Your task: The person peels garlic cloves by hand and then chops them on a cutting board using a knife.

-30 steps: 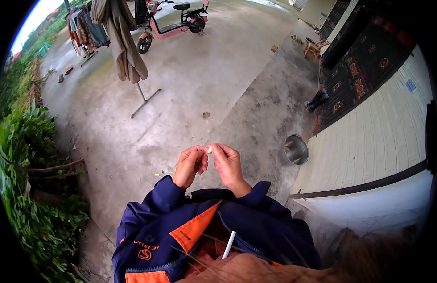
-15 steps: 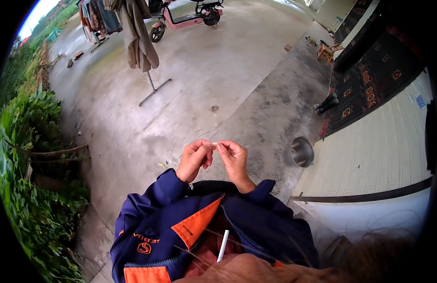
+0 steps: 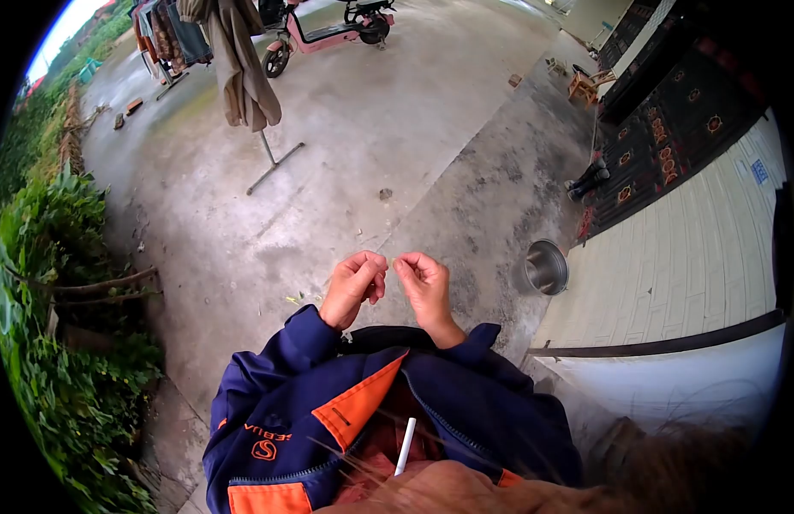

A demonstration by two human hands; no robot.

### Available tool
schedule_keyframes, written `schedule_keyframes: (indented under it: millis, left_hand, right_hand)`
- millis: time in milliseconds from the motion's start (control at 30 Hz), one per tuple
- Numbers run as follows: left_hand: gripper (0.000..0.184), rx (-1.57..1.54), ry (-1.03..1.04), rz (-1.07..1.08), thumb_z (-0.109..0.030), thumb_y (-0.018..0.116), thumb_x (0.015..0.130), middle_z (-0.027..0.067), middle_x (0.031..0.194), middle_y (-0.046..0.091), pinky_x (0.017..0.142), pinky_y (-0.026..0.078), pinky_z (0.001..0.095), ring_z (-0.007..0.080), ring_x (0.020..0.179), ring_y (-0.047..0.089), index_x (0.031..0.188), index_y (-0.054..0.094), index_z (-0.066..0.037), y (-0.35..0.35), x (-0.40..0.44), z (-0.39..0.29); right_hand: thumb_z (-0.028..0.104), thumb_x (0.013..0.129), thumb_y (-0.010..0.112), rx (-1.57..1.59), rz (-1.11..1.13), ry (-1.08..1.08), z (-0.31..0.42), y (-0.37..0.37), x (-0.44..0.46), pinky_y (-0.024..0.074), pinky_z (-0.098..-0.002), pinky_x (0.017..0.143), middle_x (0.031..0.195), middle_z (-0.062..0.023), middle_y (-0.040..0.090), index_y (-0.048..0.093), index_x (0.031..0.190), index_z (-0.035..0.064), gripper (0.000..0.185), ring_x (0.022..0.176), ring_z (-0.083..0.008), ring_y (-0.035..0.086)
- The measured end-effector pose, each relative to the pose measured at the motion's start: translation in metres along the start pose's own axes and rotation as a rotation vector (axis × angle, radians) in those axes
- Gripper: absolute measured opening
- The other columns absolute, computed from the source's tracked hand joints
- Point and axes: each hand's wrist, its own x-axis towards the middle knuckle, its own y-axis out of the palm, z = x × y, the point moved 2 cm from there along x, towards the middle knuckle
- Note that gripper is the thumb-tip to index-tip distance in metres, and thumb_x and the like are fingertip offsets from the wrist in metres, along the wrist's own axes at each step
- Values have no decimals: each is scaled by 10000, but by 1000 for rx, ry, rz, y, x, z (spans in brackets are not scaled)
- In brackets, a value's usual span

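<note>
My left hand (image 3: 354,289) is raised in front of my chest, its thumb and fingertips pinched together. Facing it, my right hand (image 3: 426,291) holds the same kind of pinch, with a narrow gap between the two sets of fingertips. Something tiny and pale shows at the right fingertips, too small to name; whatever the left fingers hold is hidden. A white cigarette (image 3: 405,447) sticks up below my face, touched by neither hand. Both wrists come out of the sleeves of a navy jacket (image 3: 303,385) with orange panels.
A metal bucket (image 3: 547,267) stands on the concrete at the right, beside a pale wall (image 3: 671,257). Dark boots (image 3: 589,181) are near a patterned curtain (image 3: 662,141). Leafy plants (image 3: 50,283) line the left. Ahead are a clothes stand (image 3: 273,163) and a pink scooter (image 3: 328,34).
My fingertips have come slightly apart; a small pale piece spanned them before. The view has shifted a little, so the surroundings sit slightly further left.
</note>
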Motion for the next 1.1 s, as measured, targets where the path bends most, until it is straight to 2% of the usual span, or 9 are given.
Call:
schedule_keyframes:
  millis: [167, 400, 500, 567, 600, 700, 833, 967, 1100]
  left_hand:
    - [178, 106, 39, 57, -225, 513, 898, 13, 631, 539, 443, 358, 203, 90, 510, 494, 830, 544, -64, 5, 7, 7]
    - [176, 131, 3, 78, -161, 489, 895, 30, 710, 592, 539, 420, 198, 107, 662, 580, 1006, 575, -54, -23, 23, 4]
    - [524, 292, -1, 231, -128, 449, 890, 153, 1331, 389, 894, 426, 339, 244, 1158, 456, 1373, 254, -67, -99, 57, 24]
    - [514, 1854, -334, -25, -145, 506, 858, 205, 1388, 286, 960, 369, 413, 344, 1217, 379, 1335, 330, -64, -165, 68, 46]
    - [514, 1865, -340, -37, -145, 506, 858, 205, 1388, 286, 960, 369, 413, 344, 1217, 379, 1335, 330, -64, -174, 73, 43]
    - [271, 1412, 349, -295, -255, 532, 868, 195, 1121, 569, 881, 422, 343, 286, 1015, 555, 990, 626, -31, -226, 77, 18]
    - [253, 1169, 234, -561, -255, 561, 866, 147, 883, 655, 772, 441, 276, 179, 861, 607, 817, 686, -41, -216, 68, -39]
    - [225, 648, 355, -566, -180, 559, 869, 57, 939, 660, 810, 419, 246, 117, 901, 588, 898, 665, 16, -215, 63, -43]
    - [300, 293, 343, -264, -172, 482, 906, 135, 1137, 581, 971, 358, 305, 221, 1107, 524, 1146, 547, -3, -160, 50, -63]
  right_hand:
    - [152, 847, 600, -148, -12, -126, 0, -7, 3, 267, -186, 401, 534, 72, 425, 602, 841, 33, 119, 452, -1, 347]
    - [162, 857, 508, 773, 165, 558, -12, -37, 17, 257, -184, 395, 605, 51, 438, 526, 808, 104, 78, 425, -34, 318]
    - [149, 847, 476, 958, 245, 633, -20, -52, 28, 261, -183, 395, 631, 35, 450, 512, 792, 112, 75, 430, -40, 328]
    - [142, 841, 465, 1006, 258, 676, -23, -61, 27, 261, -183, 394, 634, 28, 453, 511, 789, 112, 76, 433, -41, 332]
    - [135, 841, 461, 998, 287, 656, -21, -65, 30, 262, -183, 395, 633, 23, 455, 517, 797, 110, 75, 435, -42, 336]
    - [118, 838, 459, 965, 281, 606, -21, -79, 36, 267, -188, 386, 629, 20, 453, 538, 842, 97, 82, 419, -44, 332]
    - [106, 839, 461, 928, 234, 648, -16, -96, 42, 245, -191, 372, 620, 15, 434, 549, 883, 64, 107, 412, -47, 322]
    - [102, 848, 440, 943, 248, 654, -13, -113, 46, 234, -193, 370, 624, 8, 434, 544, 870, 57, 116, 411, -50, 309]
    - [99, 855, 421, 977, 220, 648, -15, -129, 53, 228, -196, 372, 636, 4, 439, 533, 849, 57, 121, 410, -52, 300]
